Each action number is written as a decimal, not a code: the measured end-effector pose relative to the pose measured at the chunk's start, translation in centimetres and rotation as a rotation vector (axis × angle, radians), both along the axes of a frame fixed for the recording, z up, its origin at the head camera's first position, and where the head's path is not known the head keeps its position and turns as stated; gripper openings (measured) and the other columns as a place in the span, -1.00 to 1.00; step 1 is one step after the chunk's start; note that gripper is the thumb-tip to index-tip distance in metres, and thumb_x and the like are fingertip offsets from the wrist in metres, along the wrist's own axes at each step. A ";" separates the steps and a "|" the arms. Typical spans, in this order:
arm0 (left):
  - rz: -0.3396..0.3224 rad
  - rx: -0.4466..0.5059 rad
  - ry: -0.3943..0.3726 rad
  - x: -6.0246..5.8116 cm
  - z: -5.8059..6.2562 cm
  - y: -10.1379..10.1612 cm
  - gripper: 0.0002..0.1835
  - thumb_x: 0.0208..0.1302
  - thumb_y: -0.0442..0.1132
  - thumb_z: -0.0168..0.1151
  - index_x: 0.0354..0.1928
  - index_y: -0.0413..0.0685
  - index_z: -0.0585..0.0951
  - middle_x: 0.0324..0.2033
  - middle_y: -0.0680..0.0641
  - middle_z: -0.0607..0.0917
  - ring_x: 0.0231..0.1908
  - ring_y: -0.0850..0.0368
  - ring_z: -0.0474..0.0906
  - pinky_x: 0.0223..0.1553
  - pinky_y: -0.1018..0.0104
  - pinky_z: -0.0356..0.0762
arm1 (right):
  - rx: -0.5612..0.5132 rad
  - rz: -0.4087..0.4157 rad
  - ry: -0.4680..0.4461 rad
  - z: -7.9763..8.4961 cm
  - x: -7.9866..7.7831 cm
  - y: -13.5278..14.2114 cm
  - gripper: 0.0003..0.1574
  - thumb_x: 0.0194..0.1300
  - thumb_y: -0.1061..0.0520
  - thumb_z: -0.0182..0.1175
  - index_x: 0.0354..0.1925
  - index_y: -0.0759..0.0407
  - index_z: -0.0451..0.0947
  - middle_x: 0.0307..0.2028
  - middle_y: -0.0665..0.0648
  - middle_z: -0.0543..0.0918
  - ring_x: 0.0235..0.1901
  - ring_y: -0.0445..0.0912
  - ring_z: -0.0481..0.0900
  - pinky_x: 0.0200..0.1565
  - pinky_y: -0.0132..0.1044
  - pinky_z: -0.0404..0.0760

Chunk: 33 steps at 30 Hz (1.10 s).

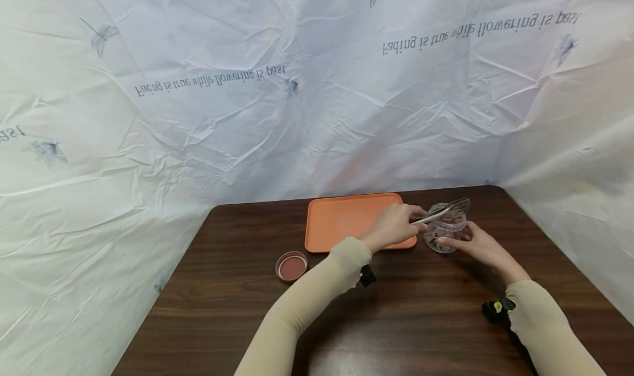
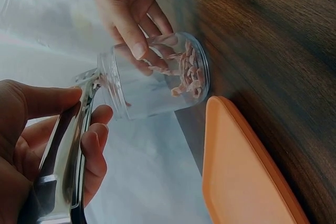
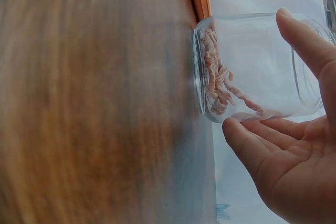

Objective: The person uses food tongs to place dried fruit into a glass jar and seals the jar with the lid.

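My left hand grips metal tongs between thumb and fingers. The tongs' tips are at the mouth of a clear jar; whether they pinch anything cannot be made out. Several wrinkled, pinkish-brown dried strips lie at the jar's bottom, and one strip leans up the wall in the right wrist view. My right hand holds the jar from the right side, with the thumb on one side and fingers on the other. The jar stands upright, uncapped, on the table.
An orange tray lies left of the jar, partly behind the left hand. A reddish-brown round lid rests on the dark wooden table, in front of the tray's left corner. White printed sheeting hangs behind the table.
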State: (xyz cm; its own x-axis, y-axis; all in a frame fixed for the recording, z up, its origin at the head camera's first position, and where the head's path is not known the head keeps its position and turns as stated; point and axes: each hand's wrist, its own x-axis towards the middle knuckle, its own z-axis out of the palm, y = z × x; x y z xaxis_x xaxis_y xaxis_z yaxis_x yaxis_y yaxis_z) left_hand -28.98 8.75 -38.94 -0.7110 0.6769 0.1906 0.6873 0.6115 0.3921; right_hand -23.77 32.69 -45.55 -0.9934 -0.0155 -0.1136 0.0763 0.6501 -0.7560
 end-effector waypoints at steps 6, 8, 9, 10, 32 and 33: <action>0.012 -0.003 -0.032 -0.1 -0.1 0.0 -0.57 0.42 0.01 0.27 0.28 0.17 0.60 -0.76 0.10 0.49 -0.79 0.27 0.06 -0.62 0.45 0.18 | 0.016 -0.013 -0.040 0.2 0.0 0.0 0.49 0.35 -0.44 0.17 0.53 0.49 -0.46 0.40 0.73 -0.04 0.35 0.58 0.04 0.16 0.43 0.29; 0.020 0.001 -0.045 -0.2 -0.1 0.0 -0.56 0.42 0.03 0.28 0.29 0.18 0.60 -0.71 0.14 0.52 -0.77 0.27 0.17 -0.57 0.44 0.24 | 0.021 -0.017 -0.043 0.3 0.0 0.0 0.50 0.34 -0.45 0.17 0.52 0.51 -0.46 0.40 0.74 -0.04 0.35 0.58 0.05 0.16 0.43 0.30; 0.022 0.003 -0.046 -0.2 -0.1 0.0 -0.55 0.41 0.04 0.28 0.28 0.18 0.60 -0.66 0.16 0.55 -0.75 0.28 0.25 -0.54 0.45 0.29 | 0.022 -0.017 -0.043 0.3 0.0 0.0 0.50 0.34 -0.45 0.17 0.52 0.51 -0.46 0.40 0.74 -0.04 0.35 0.58 0.05 0.17 0.42 0.30; 0.024 0.004 -0.046 -0.2 -0.1 0.0 -0.55 0.41 0.04 0.28 0.28 0.17 0.60 -0.62 0.19 0.57 -0.71 0.29 0.32 -0.50 0.46 0.33 | 0.024 -0.017 -0.046 0.4 0.0 0.0 0.51 0.34 -0.45 0.17 0.52 0.52 -0.47 0.39 0.74 -0.05 0.34 0.58 0.05 0.17 0.42 0.30; 0.007 0.012 -0.052 -1.1 1.1 -1.6 -0.24 0.35 0.24 0.26 0.48 0.08 0.39 -0.76 0.06 0.48 -0.79 0.25 0.23 -0.62 0.41 0.30 | 0.029 -0.010 0.005 0.3 0.0 -0.2 0.37 0.36 -0.39 0.20 0.52 0.54 -0.23 0.36 0.68 0.12 0.32 0.54 0.17 0.12 0.39 0.35; 0.010 0.012 -0.048 -1.2 1.4 -1.9 -0.24 0.34 0.24 0.27 0.48 0.08 0.39 -0.75 0.08 0.47 -0.79 0.27 0.23 -0.60 0.42 0.30 | 0.026 -0.012 0.002 0.3 0.0 -0.2 0.38 0.36 -0.40 0.19 0.52 0.53 -0.25 0.37 0.68 0.12 0.32 0.54 0.16 0.13 0.39 0.35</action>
